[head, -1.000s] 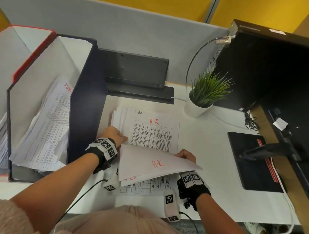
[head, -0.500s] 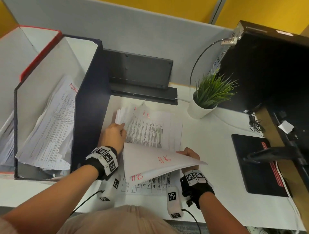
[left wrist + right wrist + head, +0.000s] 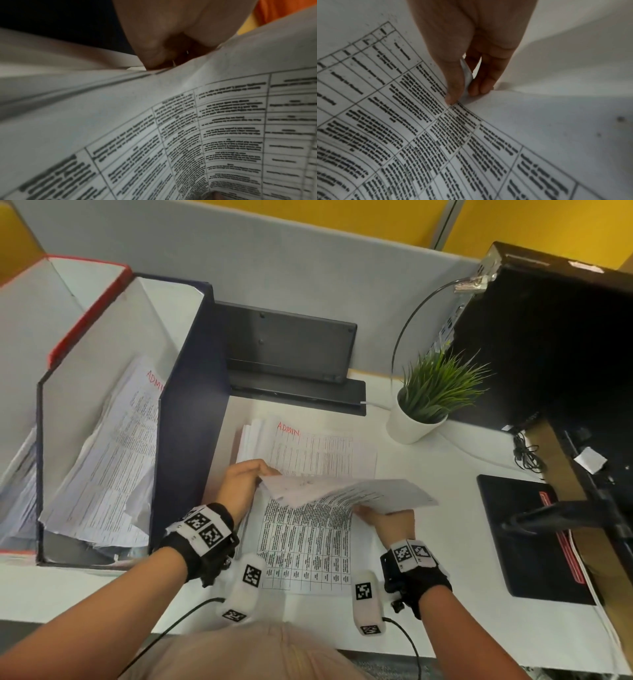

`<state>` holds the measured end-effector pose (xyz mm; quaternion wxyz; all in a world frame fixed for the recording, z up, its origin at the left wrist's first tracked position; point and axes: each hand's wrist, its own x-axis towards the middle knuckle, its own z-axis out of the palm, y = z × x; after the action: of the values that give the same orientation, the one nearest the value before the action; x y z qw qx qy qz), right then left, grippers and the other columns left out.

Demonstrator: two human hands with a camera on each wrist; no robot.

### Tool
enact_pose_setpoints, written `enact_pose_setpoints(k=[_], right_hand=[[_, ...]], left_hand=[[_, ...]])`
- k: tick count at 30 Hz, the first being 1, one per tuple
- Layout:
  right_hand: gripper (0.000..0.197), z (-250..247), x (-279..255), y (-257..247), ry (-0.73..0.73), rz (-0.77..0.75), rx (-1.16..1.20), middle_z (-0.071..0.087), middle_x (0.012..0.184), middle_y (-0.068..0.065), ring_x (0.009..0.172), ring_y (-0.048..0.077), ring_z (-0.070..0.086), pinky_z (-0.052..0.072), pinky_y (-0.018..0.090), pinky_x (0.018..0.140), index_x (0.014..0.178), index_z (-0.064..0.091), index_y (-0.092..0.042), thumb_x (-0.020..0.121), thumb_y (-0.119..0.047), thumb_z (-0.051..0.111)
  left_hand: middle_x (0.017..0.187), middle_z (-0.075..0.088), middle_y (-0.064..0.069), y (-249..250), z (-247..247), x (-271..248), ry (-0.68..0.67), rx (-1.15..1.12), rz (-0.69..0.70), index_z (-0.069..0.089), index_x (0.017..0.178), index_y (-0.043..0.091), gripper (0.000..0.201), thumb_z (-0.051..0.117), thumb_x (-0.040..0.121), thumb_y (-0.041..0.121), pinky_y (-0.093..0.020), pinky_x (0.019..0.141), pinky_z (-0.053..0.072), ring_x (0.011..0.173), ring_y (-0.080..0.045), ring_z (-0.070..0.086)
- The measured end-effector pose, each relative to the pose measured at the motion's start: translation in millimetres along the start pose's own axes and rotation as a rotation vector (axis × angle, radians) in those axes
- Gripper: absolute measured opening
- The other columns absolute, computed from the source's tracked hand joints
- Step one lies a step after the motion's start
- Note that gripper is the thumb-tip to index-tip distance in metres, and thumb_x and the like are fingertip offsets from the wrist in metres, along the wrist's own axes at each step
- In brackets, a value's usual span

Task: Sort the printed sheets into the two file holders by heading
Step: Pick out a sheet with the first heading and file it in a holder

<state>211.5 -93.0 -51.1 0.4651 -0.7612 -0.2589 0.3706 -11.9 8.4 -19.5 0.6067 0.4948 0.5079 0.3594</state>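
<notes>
My left hand (image 3: 255, 479) pinches the left corner of a lifted printed sheet (image 3: 346, 493); its fingers (image 3: 154, 56) close on the paper edge. My right hand (image 3: 373, 515) grips the right edge of the same lifted bundle, thumb (image 3: 453, 81) on top and fingers (image 3: 481, 83) beneath. Behind them a stack (image 3: 308, 446) lies on the desk, its top sheet headed ADMIN in red. Another printed table sheet (image 3: 305, 546) lies flat under the hands. The navy file holder (image 3: 185, 405) at left holds sheets headed ADMIN (image 3: 102, 460). A red-edged holder (image 3: 85, 313) stands beyond it.
A black keyboard (image 3: 291, 350) leans on the grey partition behind the stack. A potted plant (image 3: 421, 405) stands at the right, then a black monitor (image 3: 555, 344) with its base (image 3: 527, 539) on the desk. Cables run at the front edge.
My left hand has lifted the HR sheet off the stack and drawn it toward the bundle in my right hand. The stack now shows an ADMIN heading.
</notes>
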Motion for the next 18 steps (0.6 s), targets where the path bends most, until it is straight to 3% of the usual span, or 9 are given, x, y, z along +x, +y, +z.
enact_pose_setpoints(k=[1, 3, 5, 7, 10, 12, 14, 16, 18], right_hand=[[0.037, 0.4, -0.2, 0.2, -0.008, 0.02, -0.034, 0.068, 0.105, 0.013, 0.091, 0.022, 0.062, 0.048, 0.02, 0.074, 0.1, 0.063, -0.005, 0.067, -0.006, 0.081], [0.023, 0.3, -3.0, 3.2, -0.049, 0.069, -0.134, 0.07, 0.102, 0.011, 0.081, 0.018, 0.063, 0.048, 0.014, 0.063, 0.089, 0.066, -0.014, 0.071, -0.02, 0.079], [0.019, 1.9, -5.4, 6.6, -0.029, 0.059, -0.169, 0.07, 0.099, 0.013, 0.074, 0.013, 0.062, 0.051, 0.015, 0.063, 0.086, 0.068, -0.016, 0.073, -0.027, 0.077], [0.034, 5.4, -6.1, 5.7, 0.078, 0.016, -0.088, 0.069, 0.096, 0.013, 0.083, 0.02, 0.063, 0.052, 0.026, 0.072, 0.096, 0.066, -0.006, 0.072, -0.026, 0.079], [0.031, 9.4, -9.1, -7.7, 0.116, -0.065, 0.027, 0.065, 0.096, 0.0, 0.087, 0.013, 0.059, 0.046, 0.01, 0.064, 0.101, 0.061, -0.011, 0.078, -0.029, 0.073], [0.031, 11.9, -8.0, -17.7, 0.114, -0.126, 0.071, 0.064, 0.102, -0.003, 0.09, 0.009, 0.058, 0.042, 0.003, 0.066, 0.113, 0.061, -0.013, 0.085, -0.025, 0.066], [0.03, 15.7, -8.1, -29.1, 0.148, -0.161, 0.075, 0.065, 0.104, 0.003, 0.089, 0.012, 0.058, 0.043, 0.003, 0.065, 0.114, 0.061, -0.009, 0.087, -0.021, 0.064], [0.027, 19.9, -9.9, -41.5, 0.191, -0.199, 0.095, 0.066, 0.105, 0.008, 0.088, 0.014, 0.059, 0.048, 0.013, 0.072, 0.112, 0.061, -0.008, 0.087, -0.018, 0.063], [0.023, 21.1, -14.6, -58.7, 0.232, -0.275, 0.173, 0.066, 0.103, 0.005, 0.086, 0.009, 0.061, 0.052, 0.019, 0.078, 0.11, 0.061, -0.011, 0.087, -0.017, 0.063]], left_hand=[[0.078, 0.064, -0.016, 2.1, -1.0, 0.0, -0.016, -0.017, -0.023, 0.058, 0.055, 0.007, 0.035, 0.04, 0.082, -0.006, -0.028, 0.071, 0.047, 0.075, -0.024, 0.059], [0.074, 0.067, -0.009, 4.0, -4.1, 1.4, -0.073, -0.054, -0.098, 0.066, 0.057, 0.012, 0.038, 0.041, 0.085, 0.007, -0.031, 0.07, 0.047, 0.074, -0.024, 0.061], [0.094, 0.071, -0.007, 3.3, -6.8, 4.4, -0.147, -0.113, -0.196, 0.073, 0.072, 0.014, 0.044, 0.036, 0.093, 0.03, -0.039, 0.086, 0.049, 0.091, -0.024, 0.065], [0.11, 0.067, -0.009, 4.8, -6.9, 6.6, -0.18, -0.14, -0.236, 0.073, 0.086, 0.016, 0.062, 0.025, 0.095, 0.053, -0.046, 0.098, 0.042, 0.106, -0.028, 0.061], [0.102, 0.072, -0.002, 10.6, -1.6, 3.4, -0.261, -0.203, -0.211, 0.075, 0.087, 0.036, 0.07, 0.018, 0.079, 0.077, -0.047, 0.095, 0.044, 0.099, -0.024, 0.066], [0.111, 0.068, 0.001, 14.7, 3.7, -1.9, -0.286, -0.099, -0.214, 0.071, 0.1, 0.036, 0.074, 0.029, 0.065, 0.086, -0.046, 0.095, 0.045, 0.101, -0.021, 0.065], [0.119, 0.065, 0.001, 20.3, 8.5, -4.4, -0.277, 0.139, -0.134, 0.06, 0.118, 0.029, 0.067, 0.051, 0.069, 0.074, -0.042, 0.095, 0.048, 0.104, -0.018, 0.063], [0.121, 0.063, -0.001, 27.8, 13.9, -5.7, -0.233, 0.345, 0.038, 0.053, 0.124, 0.018, 0.05, 0.069, 0.08, 0.036, -0.03, 0.092, 0.048, 0.104, -0.013, 0.061], [0.118, 0.063, 0.001, 38.4, 18.0, -9.0, -0.131, 0.401, 0.208, 0.051, 0.126, 0.012, 0.042, 0.064, 0.086, 0.013, -0.021, 0.087, 0.047, 0.101, -0.008, 0.059]])
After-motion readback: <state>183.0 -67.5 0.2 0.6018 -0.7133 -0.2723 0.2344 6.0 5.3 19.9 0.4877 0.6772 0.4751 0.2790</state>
